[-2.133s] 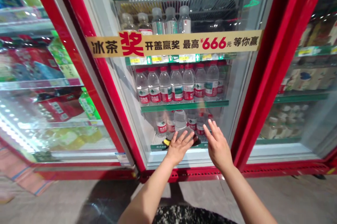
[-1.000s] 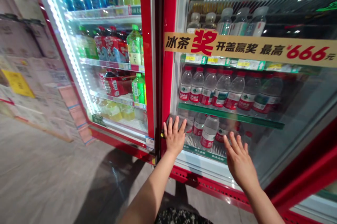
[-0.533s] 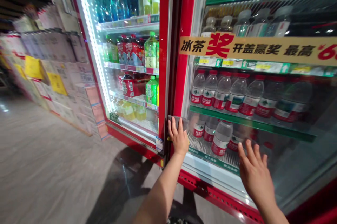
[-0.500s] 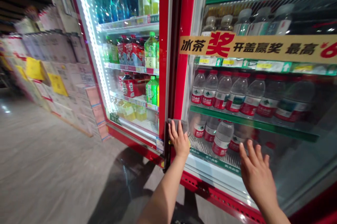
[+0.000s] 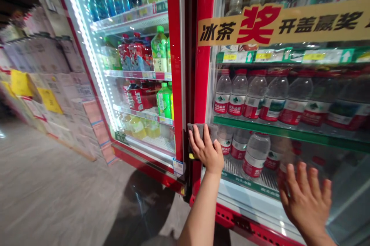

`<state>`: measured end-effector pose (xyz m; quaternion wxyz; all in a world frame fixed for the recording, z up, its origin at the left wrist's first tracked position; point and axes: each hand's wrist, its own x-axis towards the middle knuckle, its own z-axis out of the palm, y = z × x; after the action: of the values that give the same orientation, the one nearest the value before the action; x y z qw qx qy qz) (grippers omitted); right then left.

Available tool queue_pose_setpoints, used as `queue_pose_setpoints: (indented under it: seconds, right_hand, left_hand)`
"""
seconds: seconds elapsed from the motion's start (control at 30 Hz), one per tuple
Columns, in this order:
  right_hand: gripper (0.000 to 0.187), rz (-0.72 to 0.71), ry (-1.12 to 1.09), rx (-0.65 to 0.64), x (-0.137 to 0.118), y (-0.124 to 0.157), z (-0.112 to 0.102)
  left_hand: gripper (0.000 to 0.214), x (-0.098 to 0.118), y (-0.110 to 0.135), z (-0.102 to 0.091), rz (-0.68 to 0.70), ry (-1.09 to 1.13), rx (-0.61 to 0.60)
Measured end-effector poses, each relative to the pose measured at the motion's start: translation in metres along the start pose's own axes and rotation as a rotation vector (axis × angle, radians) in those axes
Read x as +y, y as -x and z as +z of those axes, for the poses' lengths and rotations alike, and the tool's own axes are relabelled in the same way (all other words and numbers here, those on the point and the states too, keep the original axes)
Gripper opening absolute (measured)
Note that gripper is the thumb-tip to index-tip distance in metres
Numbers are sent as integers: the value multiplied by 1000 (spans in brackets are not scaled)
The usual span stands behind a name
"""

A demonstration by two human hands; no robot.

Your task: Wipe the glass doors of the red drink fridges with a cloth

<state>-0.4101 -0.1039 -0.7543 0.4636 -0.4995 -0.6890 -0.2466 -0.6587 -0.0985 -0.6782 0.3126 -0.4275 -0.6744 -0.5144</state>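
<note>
My left hand presses a grey cloth flat against the left side of a red-framed glass cooler door, fingers stretched over the cloth. Lower right on the same glass, my right hand lies flat with fingers spread and holds nothing. Behind the glass stand rows of water bottles with red caps and red labels on a green shelf. More water bottles sit on the wire shelf below. A yellow banner with red and black characters runs across the door.
A second lit cooler to the left holds green, red and blue drink bottles. Stacked cardboard cartons with yellow signs line the wall further left. Grey tiled floor stretches to the left of the coolers.
My left hand with the cloth has slid from the middle bottom of the glass to its left frame and up a little. The right hand stays flat, lower right. My view has shifted closer and left.
</note>
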Motion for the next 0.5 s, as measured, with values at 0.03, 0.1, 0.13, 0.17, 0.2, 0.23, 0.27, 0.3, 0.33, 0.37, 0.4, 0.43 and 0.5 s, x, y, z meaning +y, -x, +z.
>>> queue_pose_setpoints:
  seconds: [0.03,0.1,0.13,0.17,0.2,0.23,0.27,0.3,0.33,0.37,0.4,0.43,0.5]
  right_hand:
    - [84,7,-1,6,0,0,1]
    - [82,-32,23,33,3,-1,3]
    - [80,-63,45,51,6,-1,4]
    - [78,-96,68,68,9,-2,4]
    - [76,-127,89,82,12,-2,3]
    - [74,-151,103,89,15,-3,2]
    - [72,-166,109,86,18,-4,1]
    - [71,-172,108,78,19,-5,-2]
    - [70,-183,103,68,21,-6,-5]
    - [70,-194,95,64,22,-8,-9]
    - [71,-206,83,66,23,-10,-13]
    - [71,-222,69,74,23,-12,-17]
    - [71,-257,31,94,25,-17,-25]
  left_hand:
    - [69,1,3,3,-23,27,15]
    - [65,-5,21,8,-46,81,63]
    - [64,-11,35,12,-46,91,87]
    - [63,-19,51,15,-42,87,105]
    - [62,-27,68,18,-32,71,112]
    - [62,-36,85,20,-19,49,110]
    - [62,-43,100,22,-4,27,99]
    - [62,-50,111,22,9,10,79]
    - [62,-54,116,22,18,-1,54]
    - [63,-55,116,20,23,-4,27]
    - [65,-55,109,17,26,2,-2]
    - [67,-52,97,12,31,17,-32]
    - [69,-43,64,1,59,72,-94]
